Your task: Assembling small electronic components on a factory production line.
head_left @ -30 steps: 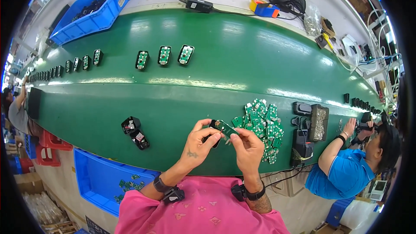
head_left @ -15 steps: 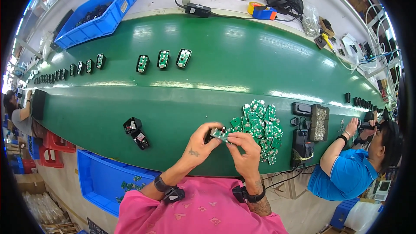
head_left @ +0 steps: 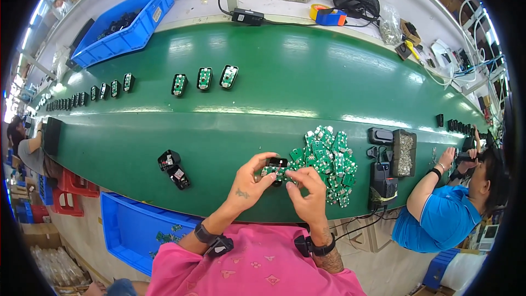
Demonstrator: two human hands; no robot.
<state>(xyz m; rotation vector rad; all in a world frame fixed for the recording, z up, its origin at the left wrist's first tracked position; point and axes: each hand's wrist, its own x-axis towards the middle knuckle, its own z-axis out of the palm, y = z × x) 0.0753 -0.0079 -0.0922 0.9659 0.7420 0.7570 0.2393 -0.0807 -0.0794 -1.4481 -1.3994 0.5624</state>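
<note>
My left hand (head_left: 247,185) is closed around a small black plastic housing (head_left: 278,161), fingers behind it and thumb at the front. Across the housing lies a green circuit board (head_left: 272,172) with white parts. My right hand (head_left: 308,192) pinches the board's right end between thumb and fingers; the exact contact is partly hidden. Just right of my hands spreads a heap of loose green circuit boards (head_left: 331,159). Left of them, a pair of black housings (head_left: 174,169) with parts inside rests on the green table (head_left: 235,137).
Housings fitted with boards (head_left: 205,78) stand along the table's far half. A blue bin (head_left: 126,35) of black parts sits at far left; another blue bin (head_left: 123,219) is below the near edge. A black device (head_left: 383,178) and a tray of small metal parts (head_left: 404,153) flank a co-worker (head_left: 446,208).
The circuit board has turned flatter and now lies across the black housing, which shows more plainly. Both hands stay close together. Someone's limb has come into view at lower left.
</note>
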